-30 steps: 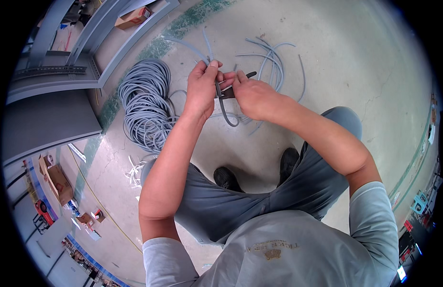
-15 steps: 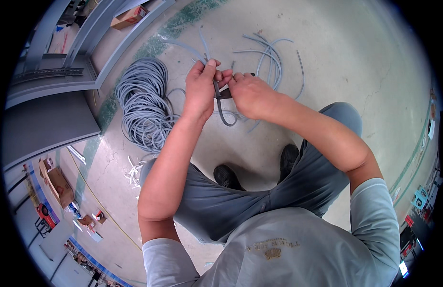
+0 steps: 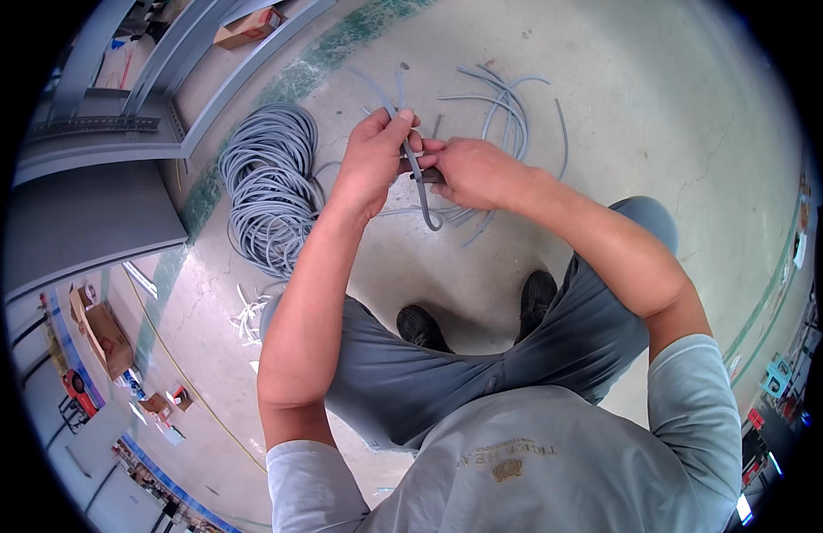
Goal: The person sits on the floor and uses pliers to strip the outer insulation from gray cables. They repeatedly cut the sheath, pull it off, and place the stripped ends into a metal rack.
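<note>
A grey cable [image 3: 419, 182] is pinched in my left hand [image 3: 376, 147], its thumb on top. Two strands run out beyond the fingers, and the lower part hangs down into a small bend. My right hand [image 3: 474, 169] is closed beside it, fingertips close to the left fingers. A dark hand tool [image 3: 427, 177] pokes out of the right hand against the cable; most of it is hidden by the fingers, so its kind cannot be told. Left of my hands, a large coil of grey cable [image 3: 269, 186] lies on the floor.
Loose cut lengths of grey cable [image 3: 521, 120] lie beyond my right hand. White strips [image 3: 248, 315] sit by my left knee. A grey metal cabinet frame [image 3: 100, 213] stands at the left with a small box [image 3: 248, 28] in it. An open carton [image 3: 105, 338] is behind.
The right hand has turned and lowered slightly, and the tool's black end above it is now hidden. The cable's hanging bend has shifted right and narrowed.
</note>
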A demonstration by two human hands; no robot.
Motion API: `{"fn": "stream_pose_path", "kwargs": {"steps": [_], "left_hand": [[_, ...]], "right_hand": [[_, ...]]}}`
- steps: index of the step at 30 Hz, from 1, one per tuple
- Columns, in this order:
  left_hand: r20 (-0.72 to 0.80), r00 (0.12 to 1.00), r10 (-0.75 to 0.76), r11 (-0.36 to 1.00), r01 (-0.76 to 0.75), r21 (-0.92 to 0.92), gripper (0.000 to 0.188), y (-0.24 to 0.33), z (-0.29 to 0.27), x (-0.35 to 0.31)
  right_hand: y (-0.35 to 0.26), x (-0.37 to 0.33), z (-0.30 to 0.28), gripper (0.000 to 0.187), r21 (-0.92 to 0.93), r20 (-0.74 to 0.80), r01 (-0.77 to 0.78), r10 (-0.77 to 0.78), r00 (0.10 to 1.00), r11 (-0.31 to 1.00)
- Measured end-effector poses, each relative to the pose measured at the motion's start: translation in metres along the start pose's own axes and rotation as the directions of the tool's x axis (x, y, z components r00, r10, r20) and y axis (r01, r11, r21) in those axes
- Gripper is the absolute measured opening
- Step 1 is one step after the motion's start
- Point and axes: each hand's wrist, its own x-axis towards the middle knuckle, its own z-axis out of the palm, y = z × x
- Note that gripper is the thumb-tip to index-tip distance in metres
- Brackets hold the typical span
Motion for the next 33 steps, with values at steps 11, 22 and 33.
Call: {"fn": "stream_pose_path", "kwargs": {"steps": [11,22,33], "left_hand": [[-0.038,0.954,0.296,0.910,-0.270,0.314,0.041,-0.004,-0.013,-0.011],[-0.006,0.959,0.284,0.925,-0.272,0.267,0.023,0.003,0.002,-0.015],[-0.099,0.927,0.362,0.881,-0.305,0.362,0.016,-0.006,0.001,-0.010]], "right_hand": [[-0.014,0.008,-0.035,0.024,0.536,-0.001,-0.256,0.304,0.953,0.804],[0.004,0.012,-0.019,0.021,0.632,0.038,-0.252,0.296,0.954,0.732],[0.001,0.012,-0.022,0.030,0.380,-0.081,-0.262,0.315,0.946,0.887]]}}
